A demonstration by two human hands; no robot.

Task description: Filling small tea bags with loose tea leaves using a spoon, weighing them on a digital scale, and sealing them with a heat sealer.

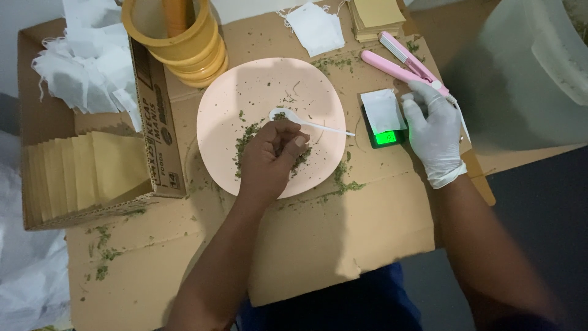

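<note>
**Spoon over the plate, gloved hand by the scale**

Looking down from the head camera: bare left hand (272,156) clenched around a white plastic spoon (306,122), held above the pink plate (269,79). Spoon's long axis running nearly level, bowl toward the left over the plate, handle tip pointing right toward the small scale (387,136) with its green-lit display. Dried green herb (245,138) scattered on the plate, lying just left of and beneath the fist, touching the plate surface. White sachet (381,109) resting on the scale. Gloved right hand (433,132) just beside the scale's right edge, fingers loosely curled, grasping nothing visible; far nearer to the sachet than the left hand. Pink sealer tool (401,64) lying behind the glove on the cardboard sheet (343,233). Yellow stacked containers (177,37) and a box of tan envelopes (98,171) well apart on the left.
</note>
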